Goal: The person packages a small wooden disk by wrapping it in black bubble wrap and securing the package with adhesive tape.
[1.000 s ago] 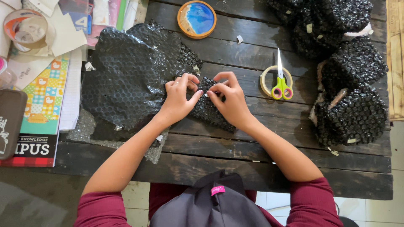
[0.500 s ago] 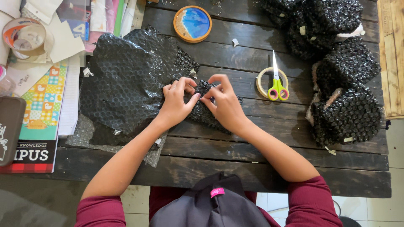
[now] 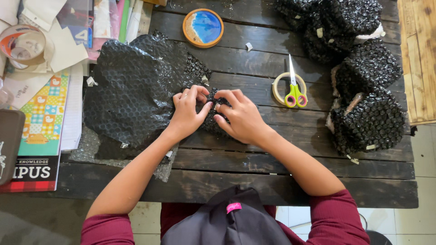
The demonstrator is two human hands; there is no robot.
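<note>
My left hand (image 3: 187,113) and my right hand (image 3: 240,115) meet at the middle of the dark wooden table (image 3: 272,172). Both press their fingers on a small object wrapped in black bubble wrap (image 3: 212,119), mostly hidden under them. The wrap runs on to the left as a large crumpled black sheet (image 3: 136,90). A round blue coaster with an orange rim (image 3: 203,27) lies beyond the hands. Yellow-and-pink scissors (image 3: 294,90) rest across a roll of tape (image 3: 280,88) to the right.
Several parcels wrapped in black bubble wrap (image 3: 363,95) are piled at the right. Books and papers (image 3: 41,113) and a roll of clear tape (image 3: 22,45) cover the left side. A wooden pallet (image 3: 420,59) stands at the far right.
Both hands have shifted slightly on the small wrapped object, fingers working closer together at its top; the view has moved a little.
</note>
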